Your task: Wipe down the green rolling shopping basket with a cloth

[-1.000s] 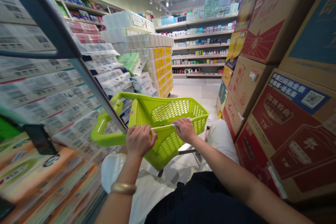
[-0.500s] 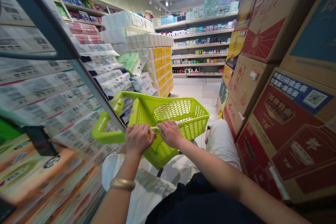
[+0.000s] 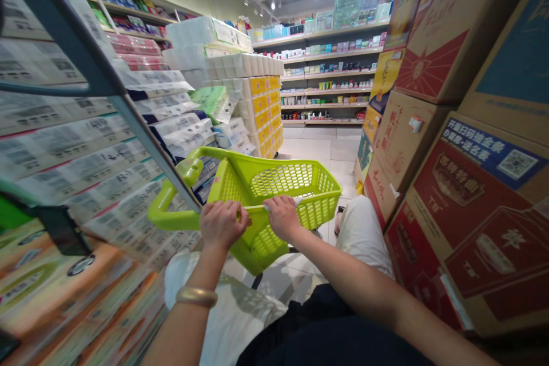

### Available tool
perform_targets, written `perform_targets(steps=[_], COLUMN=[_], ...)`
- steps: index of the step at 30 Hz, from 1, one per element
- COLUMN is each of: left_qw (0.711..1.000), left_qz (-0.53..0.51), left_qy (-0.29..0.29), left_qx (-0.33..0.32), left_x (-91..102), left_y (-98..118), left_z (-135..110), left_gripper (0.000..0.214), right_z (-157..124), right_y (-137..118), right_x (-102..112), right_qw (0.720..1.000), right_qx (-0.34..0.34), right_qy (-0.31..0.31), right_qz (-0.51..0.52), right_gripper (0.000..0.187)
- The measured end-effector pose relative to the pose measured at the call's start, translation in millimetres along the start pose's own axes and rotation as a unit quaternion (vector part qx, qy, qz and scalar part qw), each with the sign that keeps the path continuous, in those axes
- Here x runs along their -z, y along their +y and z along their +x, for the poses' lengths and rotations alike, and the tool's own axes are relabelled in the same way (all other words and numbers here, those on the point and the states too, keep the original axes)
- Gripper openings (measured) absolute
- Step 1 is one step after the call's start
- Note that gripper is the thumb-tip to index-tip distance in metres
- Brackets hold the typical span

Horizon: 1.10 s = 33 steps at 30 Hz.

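A lime-green shopping basket trolley (image 3: 317,189) with perforated sides stands in front of me, between my knees, with nothing visible inside. My left hand (image 3: 223,224) is closed over its near rim, beside the lower end of a grey metal pole (image 3: 158,151). That pole slants up to a dark loop handle (image 3: 81,63) at upper left. Farther right along the same rim, my right hand (image 3: 283,217) is closed on a white tissue (image 3: 297,201) pressed against the edge. Most of the tissue is hidden under the fingers.
Stacked paper packs (image 3: 107,131) rise on the left, with orange cartons (image 3: 86,280) and a dark phone-like object (image 3: 64,229) nearer. Cardboard boxes (image 3: 484,194) wall the right side. A tiled floor aisle (image 3: 306,143) leads to product shelves (image 3: 326,63).
My right hand has slid slightly right along the rim with the tissue. My left hand has shifted a little left and up, widening the gap. The pole tilts slightly further left.
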<state>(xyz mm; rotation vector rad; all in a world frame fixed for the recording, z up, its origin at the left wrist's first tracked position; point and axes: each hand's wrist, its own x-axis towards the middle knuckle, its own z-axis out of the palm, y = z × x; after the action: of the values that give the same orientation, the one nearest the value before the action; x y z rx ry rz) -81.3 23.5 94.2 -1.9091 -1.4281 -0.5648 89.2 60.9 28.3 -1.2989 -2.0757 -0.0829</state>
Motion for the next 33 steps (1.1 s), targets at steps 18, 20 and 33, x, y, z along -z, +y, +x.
perform_targets(steps=[18, 20, 33], left_qw=[1.0, 0.999, 0.983], left_qz=[-0.006, -0.028, -0.149], left_qy=[0.0, 0.005, -0.106], left_qx=[0.02, 0.039, 0.007], left_x=[2.1, 1.4, -31.2], left_y=[-15, -7, 52], left_z=[1, 2, -22], left_gripper=[0.022, 0.023, 0.05], right_z=[-19, -16, -33], right_y=[43, 31, 56], right_x=[14, 10, 13], right_qw=[0.998, 0.999, 0.998], right_qx=[-0.032, -0.032, 0.019], right_qy=[-0.018, -0.015, -0.001], right_qz=[-0.048, -0.037, -0.054], right_gripper=[0.026, 0.028, 0.034])
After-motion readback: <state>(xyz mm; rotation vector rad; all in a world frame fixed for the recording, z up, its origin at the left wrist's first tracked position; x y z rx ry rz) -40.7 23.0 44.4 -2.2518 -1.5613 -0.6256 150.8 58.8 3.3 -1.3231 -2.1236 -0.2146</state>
